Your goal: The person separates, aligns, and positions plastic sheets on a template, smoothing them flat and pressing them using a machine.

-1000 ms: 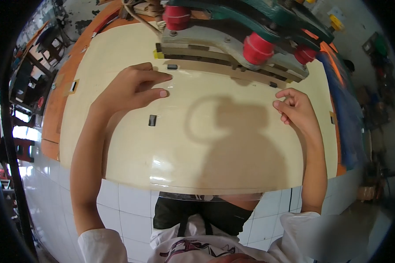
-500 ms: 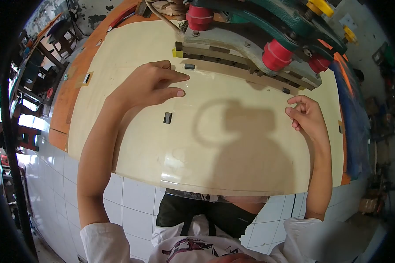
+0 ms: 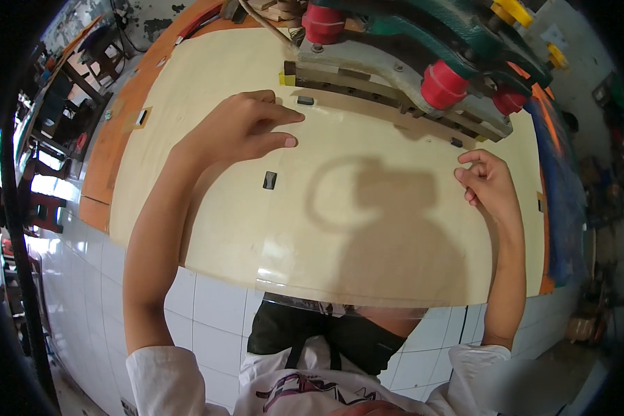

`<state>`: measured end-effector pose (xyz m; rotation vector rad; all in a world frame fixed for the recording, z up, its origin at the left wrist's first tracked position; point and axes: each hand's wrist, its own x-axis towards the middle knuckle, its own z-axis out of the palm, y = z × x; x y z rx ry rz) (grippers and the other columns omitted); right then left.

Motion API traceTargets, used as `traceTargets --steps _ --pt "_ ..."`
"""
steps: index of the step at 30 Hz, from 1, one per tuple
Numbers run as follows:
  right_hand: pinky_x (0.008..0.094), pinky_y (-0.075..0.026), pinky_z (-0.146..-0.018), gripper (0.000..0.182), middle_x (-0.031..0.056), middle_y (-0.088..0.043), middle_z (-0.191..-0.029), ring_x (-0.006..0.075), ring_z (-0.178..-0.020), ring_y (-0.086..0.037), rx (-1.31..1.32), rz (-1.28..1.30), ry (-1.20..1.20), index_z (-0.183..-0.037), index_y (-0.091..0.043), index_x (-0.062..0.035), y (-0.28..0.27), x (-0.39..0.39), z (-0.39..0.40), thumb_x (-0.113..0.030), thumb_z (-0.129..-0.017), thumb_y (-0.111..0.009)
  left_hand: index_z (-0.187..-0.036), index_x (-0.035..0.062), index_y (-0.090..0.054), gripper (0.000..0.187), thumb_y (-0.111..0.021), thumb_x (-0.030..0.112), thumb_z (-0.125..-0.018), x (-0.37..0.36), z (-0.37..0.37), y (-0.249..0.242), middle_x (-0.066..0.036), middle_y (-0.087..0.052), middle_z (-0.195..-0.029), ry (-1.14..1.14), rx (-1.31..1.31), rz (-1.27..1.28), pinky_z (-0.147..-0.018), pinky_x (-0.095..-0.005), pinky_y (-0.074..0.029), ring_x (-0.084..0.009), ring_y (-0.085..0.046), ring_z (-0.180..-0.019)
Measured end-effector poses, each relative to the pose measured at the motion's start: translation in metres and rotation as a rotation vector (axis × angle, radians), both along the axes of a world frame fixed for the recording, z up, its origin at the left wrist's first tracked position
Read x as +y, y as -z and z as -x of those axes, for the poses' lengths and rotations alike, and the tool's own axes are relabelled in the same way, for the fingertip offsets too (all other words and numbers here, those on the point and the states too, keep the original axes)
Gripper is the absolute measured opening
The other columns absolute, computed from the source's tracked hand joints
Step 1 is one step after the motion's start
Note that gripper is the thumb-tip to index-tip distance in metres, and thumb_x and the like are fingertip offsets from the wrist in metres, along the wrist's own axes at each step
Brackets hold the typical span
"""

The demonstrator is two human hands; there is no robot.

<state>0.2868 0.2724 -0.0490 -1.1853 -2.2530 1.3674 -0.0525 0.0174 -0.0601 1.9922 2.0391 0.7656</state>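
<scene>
Head view: flat across the matte cream table covering (image 3: pixel 187 80), between the person's bare left hand (image 3: pixel 239 128) and bare right hand (image 3: pixel 489 177), with its front edge overhanging toward the body: clear, glossy plastic sheet (image 3: pixel 315 274). Long axis hard to tell. On the left, thumb and forefinger apart, just short of a small dark rectangular block (image 3: pixel 305 100); on the right, fingers curled, thumb close to forefinger, cannot tell whether pinching the sheet's edge.
</scene>
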Motion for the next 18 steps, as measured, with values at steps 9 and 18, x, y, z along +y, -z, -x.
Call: traceTargets --steps 9,18 --pt "0.0231 -0.038 -0.041 0.023 -0.0009 -0.053 -0.059 0.0066 -0.047 -0.05 0.021 -0.025 -0.017 -0.109 -0.061 0.0041 0.0031 0.0029 -0.0022 -0.006 -0.09 -0.071 -0.116 0.0046 -0.073 0.042 -0.079 0.031 -0.085 0.0009 0.002 0.0033 -0.009 -0.052 -0.074 -0.01 0.002 0.004 -0.061 -0.0357 -0.04 -0.0202 -0.049 -0.065" --pt "0.023 -0.039 -0.041 0.025 -0.0006 -0.055 -0.059 0.0064 -0.047 -0.052 0.009 -0.056 -0.036 -0.11 -0.064 0.0041 0.0016 0.0016 -0.0019 -0.007 -0.089 -0.071 -0.117 0.0047 -0.073 0.04 -0.078 0.029 -0.085 0.0002 0.0037 0.0033 -0.009 -0.054 -0.073 -0.003 -0.013 -0.015 -0.065 -0.0364 -0.043 -0.0214 -0.051 -0.068"
